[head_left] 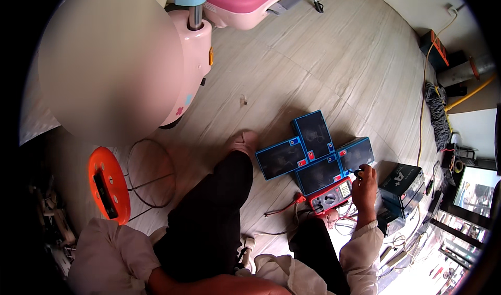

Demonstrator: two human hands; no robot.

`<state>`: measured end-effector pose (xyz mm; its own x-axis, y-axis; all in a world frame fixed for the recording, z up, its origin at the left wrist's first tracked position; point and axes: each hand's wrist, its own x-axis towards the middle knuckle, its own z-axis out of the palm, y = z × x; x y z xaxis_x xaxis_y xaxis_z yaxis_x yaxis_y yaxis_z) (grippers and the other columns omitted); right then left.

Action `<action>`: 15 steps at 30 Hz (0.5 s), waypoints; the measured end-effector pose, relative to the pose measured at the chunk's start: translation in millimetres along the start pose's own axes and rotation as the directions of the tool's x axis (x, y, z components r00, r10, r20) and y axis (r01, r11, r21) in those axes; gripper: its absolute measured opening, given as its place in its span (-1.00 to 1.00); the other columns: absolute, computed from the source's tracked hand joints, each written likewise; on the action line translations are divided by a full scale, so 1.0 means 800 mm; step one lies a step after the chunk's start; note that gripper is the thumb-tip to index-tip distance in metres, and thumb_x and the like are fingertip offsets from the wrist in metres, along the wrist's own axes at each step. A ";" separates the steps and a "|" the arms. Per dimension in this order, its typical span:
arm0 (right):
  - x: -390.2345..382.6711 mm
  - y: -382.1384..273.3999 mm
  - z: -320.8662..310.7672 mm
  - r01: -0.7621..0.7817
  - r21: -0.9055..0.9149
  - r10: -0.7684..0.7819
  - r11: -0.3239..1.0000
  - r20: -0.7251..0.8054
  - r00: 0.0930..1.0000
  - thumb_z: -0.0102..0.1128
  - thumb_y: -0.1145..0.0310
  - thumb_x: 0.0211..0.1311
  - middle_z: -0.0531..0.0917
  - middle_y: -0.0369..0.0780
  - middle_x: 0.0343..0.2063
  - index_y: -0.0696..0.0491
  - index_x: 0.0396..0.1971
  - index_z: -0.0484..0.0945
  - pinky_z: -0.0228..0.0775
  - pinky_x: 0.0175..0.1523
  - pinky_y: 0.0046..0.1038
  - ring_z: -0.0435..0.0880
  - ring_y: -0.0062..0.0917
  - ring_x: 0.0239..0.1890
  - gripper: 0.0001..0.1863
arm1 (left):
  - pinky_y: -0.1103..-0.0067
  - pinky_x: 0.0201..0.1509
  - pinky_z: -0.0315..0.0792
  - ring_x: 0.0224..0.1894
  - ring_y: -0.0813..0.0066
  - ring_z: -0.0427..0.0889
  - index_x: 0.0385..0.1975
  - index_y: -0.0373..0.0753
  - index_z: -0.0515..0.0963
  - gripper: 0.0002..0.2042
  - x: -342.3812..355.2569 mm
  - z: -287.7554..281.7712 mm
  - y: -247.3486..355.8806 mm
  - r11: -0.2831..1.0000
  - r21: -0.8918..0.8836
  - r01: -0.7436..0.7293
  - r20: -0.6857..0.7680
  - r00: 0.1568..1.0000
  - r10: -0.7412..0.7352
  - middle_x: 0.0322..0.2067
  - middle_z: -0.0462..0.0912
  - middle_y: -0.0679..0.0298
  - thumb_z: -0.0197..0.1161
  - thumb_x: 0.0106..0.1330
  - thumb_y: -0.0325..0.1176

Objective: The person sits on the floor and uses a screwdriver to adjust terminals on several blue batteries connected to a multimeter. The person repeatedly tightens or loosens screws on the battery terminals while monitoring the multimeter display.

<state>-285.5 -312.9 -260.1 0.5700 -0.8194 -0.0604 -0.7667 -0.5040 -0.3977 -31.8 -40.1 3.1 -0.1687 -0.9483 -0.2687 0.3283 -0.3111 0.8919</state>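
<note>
Right hand (365, 180) pinching small dark piece (358, 174) at blue-black battery's (357, 153) near edge, red multimeter (329, 198) close by; left hand (250, 287) cut off, grip can't tell.

Far left, pink vehicle (197, 60), partly blurred; near, your left forearm (219, 285), cropped; dark piece (357, 173), partly hidden by your right hand (365, 184).

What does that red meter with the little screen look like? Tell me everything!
The meter is rectangular, red-edged, dark-faced and plastic-looking. It has a pale screen showing digits, and a round dial. It lies face up, slanting, its screen end near the right hand, beside a blue-and-black battery; I can't tell whether meter and battery touch.
</note>
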 end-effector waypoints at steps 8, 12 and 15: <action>0.014 -0.024 -0.010 -0.315 -0.340 0.371 0.886 0.115 0.921 0.16 0.17 0.19 0.64 -0.05 -0.28 0.01 -0.16 0.35 0.44 -0.24 -0.12 0.64 -0.09 -0.26 -0.67 | 0.63 -0.25 0.41 -0.33 0.58 0.52 -0.12 -0.35 0.44 -0.83 -0.005 -0.007 0.008 0.977 -0.108 0.181 0.096 0.981 -0.171 -0.32 0.55 0.20 0.04 0.33 -0.51; 0.001 -0.007 -0.001 -0.157 -0.225 0.169 0.962 0.038 0.985 0.17 0.16 0.18 0.65 -0.06 -0.38 0.02 -0.16 0.34 0.45 -0.28 -0.12 0.65 -0.08 -0.34 -0.66 | 0.62 -0.20 0.43 -0.31 0.56 0.52 -0.08 -0.37 0.43 -0.79 -0.004 -0.002 0.001 0.990 -0.120 0.070 0.017 0.998 -0.068 -0.31 0.53 0.18 0.00 0.32 -0.55; 0.004 -0.008 0.004 -0.229 -0.284 0.248 0.931 0.034 0.968 0.16 0.05 0.20 0.65 -0.02 -0.50 0.06 -0.22 0.35 0.45 -0.34 -0.11 0.65 -0.06 -0.42 -0.60 | 0.60 -0.16 0.43 -0.26 0.51 0.53 -0.03 -0.38 0.42 -0.74 -0.003 0.000 0.000 0.970 -0.232 0.067 0.003 0.998 -0.068 -0.25 0.54 0.14 -0.03 0.31 -0.59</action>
<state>-277.6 -311.5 -260.3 0.3715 -0.9091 -0.1883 -0.9282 -0.3594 -0.0961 -31.4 -38.1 3.4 -0.1932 -0.9248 -0.3278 0.5231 -0.3797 0.7630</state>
